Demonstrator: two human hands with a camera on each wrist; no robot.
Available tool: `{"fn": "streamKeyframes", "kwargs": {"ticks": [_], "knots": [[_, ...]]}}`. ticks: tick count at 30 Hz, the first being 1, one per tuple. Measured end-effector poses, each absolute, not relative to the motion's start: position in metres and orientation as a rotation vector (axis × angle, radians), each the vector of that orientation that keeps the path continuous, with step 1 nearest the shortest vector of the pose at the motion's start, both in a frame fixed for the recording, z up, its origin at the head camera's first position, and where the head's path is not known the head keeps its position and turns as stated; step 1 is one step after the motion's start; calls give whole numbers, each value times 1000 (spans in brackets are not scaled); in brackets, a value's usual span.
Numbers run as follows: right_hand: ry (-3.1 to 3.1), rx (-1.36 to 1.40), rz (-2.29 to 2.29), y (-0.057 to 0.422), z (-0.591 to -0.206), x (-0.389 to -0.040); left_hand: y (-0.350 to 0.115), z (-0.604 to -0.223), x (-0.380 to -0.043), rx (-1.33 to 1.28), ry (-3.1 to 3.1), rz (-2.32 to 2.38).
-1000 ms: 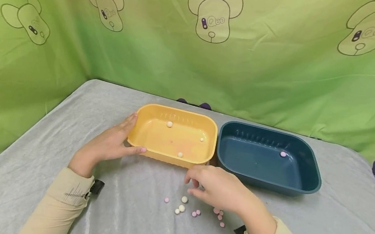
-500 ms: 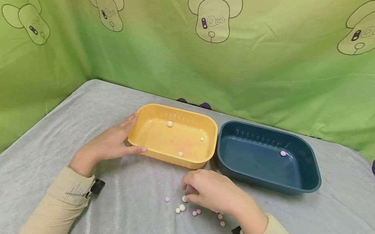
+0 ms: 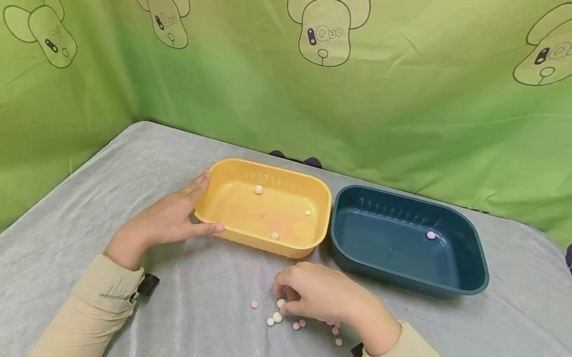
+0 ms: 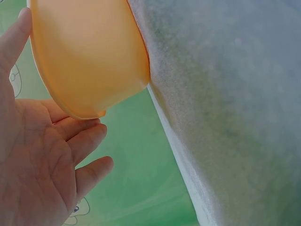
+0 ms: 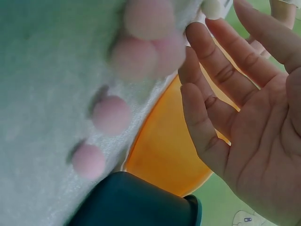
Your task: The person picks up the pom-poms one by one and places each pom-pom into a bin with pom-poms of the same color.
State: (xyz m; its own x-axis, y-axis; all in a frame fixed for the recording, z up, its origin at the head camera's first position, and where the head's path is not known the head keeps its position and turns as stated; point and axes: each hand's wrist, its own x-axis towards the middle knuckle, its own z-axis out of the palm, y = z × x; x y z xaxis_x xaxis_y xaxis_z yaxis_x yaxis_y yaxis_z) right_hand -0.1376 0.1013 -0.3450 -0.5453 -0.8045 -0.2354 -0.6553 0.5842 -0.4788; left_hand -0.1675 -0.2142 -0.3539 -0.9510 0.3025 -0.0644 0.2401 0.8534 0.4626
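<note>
My left hand (image 3: 166, 216) rests on the left end of a yellow plastic basin (image 3: 249, 239), thumb along its near side and fingers on its outer left side. Three small white balls (image 3: 259, 189) lie inside. Over the table my right hand (image 3: 326, 295) is lowered, thumb and forefinger either side of a white ball (image 3: 281, 303). That ball sits by the fingertips in the right wrist view, with the thumb apart from it. Two more white balls (image 3: 277, 317) lie just nearer. Several pink balls (image 5: 112, 115) lie beside and partly under the hand.
A dark blue basin (image 3: 399, 277) stands right of the yellow one, holding one pink ball (image 3: 430, 235). A lone pink ball (image 3: 254, 304) lies left of the white ones. Grey cloth (image 3: 197, 326) covers the table; a green printed curtain (image 3: 221, 89) hangs behind.
My right hand has come down and slightly left from the yellow basin's near edge to the white ball. The left hand and both basins stay in place.
</note>
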Motion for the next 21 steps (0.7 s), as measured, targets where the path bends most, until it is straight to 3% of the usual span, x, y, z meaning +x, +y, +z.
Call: {"fn": "streamKeyframes", "kwargs": {"ticks": [21], "knots": [[2327,-1151,-410,95,-350,-144,-216,-353,-168,416,2882,703]]}}
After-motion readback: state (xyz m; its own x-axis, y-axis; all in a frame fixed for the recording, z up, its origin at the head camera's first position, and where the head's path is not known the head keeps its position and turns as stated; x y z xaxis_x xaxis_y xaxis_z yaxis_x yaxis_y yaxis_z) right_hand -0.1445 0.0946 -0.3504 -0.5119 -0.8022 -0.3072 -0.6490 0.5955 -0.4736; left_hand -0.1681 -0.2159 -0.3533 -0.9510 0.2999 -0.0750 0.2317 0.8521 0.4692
